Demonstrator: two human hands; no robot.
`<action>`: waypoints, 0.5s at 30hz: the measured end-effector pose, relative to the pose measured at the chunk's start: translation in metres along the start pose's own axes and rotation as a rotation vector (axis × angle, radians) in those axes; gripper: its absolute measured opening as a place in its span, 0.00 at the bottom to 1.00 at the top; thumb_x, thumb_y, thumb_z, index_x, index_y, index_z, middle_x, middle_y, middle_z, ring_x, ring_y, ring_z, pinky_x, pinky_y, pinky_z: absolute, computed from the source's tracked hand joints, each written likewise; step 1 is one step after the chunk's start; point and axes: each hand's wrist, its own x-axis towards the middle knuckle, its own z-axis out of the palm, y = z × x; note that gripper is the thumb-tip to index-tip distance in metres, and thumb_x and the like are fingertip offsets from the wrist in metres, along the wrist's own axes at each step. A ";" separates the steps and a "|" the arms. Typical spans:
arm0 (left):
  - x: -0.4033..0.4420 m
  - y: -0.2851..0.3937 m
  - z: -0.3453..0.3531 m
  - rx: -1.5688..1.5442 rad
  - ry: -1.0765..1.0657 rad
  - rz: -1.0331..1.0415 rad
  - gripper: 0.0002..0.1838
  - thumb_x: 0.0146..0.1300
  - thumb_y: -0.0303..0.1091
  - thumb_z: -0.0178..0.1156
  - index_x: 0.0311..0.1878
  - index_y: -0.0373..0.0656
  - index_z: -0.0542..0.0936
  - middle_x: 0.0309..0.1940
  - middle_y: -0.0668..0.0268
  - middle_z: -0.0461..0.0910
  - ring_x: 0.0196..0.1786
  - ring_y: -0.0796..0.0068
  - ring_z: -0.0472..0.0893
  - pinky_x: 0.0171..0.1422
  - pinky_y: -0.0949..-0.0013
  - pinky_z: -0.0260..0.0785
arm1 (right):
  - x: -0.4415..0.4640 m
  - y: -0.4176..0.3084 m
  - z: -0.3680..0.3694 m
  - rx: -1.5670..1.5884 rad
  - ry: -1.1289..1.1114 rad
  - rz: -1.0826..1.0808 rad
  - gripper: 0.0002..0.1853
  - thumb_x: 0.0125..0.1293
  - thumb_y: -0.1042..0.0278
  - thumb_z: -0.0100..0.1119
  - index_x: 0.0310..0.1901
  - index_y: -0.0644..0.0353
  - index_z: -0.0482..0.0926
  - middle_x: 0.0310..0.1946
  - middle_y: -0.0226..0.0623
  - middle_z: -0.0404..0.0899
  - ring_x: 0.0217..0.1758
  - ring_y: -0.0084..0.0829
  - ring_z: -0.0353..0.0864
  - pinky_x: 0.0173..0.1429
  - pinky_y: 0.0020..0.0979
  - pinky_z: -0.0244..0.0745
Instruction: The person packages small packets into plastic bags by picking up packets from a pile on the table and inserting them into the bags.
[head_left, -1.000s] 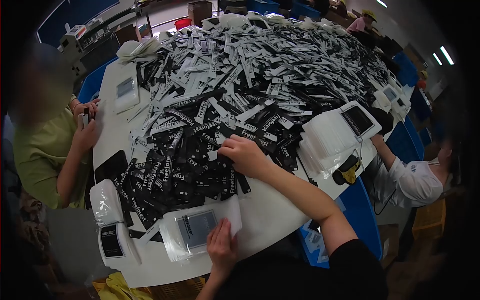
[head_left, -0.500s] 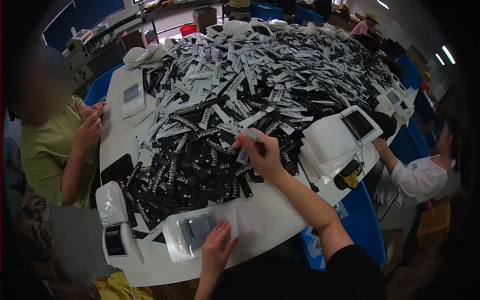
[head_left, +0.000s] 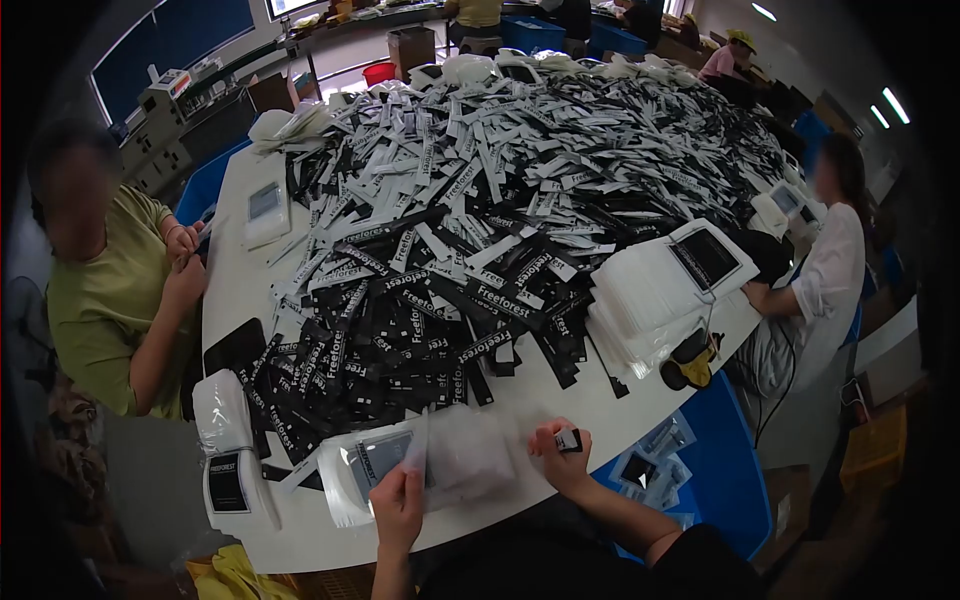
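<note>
I have the left hand (head_left: 398,500) pinching a bag (head_left: 470,452) and the right hand (head_left: 560,458) curled around a strip (head_left: 569,440), a pile (head_left: 480,200) beyond both.

Translucent plastic bag (head_left: 473,452) — blurred, edge in the left hand (head_left: 398,508); small dark piece (head_left: 569,440) — in the right hand (head_left: 560,462).

Over the near edge of the bench (head_left: 612,424), the right hand (head_left: 558,460) hides most of a dark-and-pale piece (head_left: 569,440); we find the translucent bag (head_left: 468,450) by the left hand (head_left: 398,502) blurred. The bench's far strips (head_left: 600,130) are too small for us to read; beyond it, the top edge crops a yellow-clad person (head_left: 476,13).
</note>
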 end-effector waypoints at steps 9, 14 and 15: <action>-0.028 0.040 0.023 0.218 0.183 0.529 0.22 0.48 0.18 0.54 0.50 0.35 0.76 0.45 0.54 0.78 0.46 0.56 0.78 0.51 0.62 0.71 | -0.003 -0.025 0.016 -0.079 -0.363 0.231 0.16 0.67 0.63 0.50 0.23 0.63 0.69 0.14 0.24 0.64 0.18 0.17 0.61 0.23 0.23 0.57; -0.027 0.042 0.025 0.342 0.052 0.587 0.21 0.50 0.23 0.59 0.51 0.36 0.76 0.48 0.52 0.76 0.50 0.58 0.76 0.51 0.61 0.71 | 0.023 -0.064 0.037 -0.238 -0.607 0.265 0.10 0.61 0.63 0.59 0.31 0.63 0.76 0.18 0.38 0.71 0.20 0.24 0.64 0.26 0.28 0.63; -0.030 0.049 0.019 0.044 -0.010 0.396 0.21 0.51 0.25 0.61 0.51 0.36 0.76 0.48 0.52 0.76 0.49 0.61 0.77 0.50 0.63 0.72 | 0.023 -0.065 0.037 -0.233 -0.608 0.256 0.10 0.61 0.63 0.59 0.31 0.63 0.76 0.18 0.38 0.71 0.20 0.24 0.64 0.26 0.28 0.63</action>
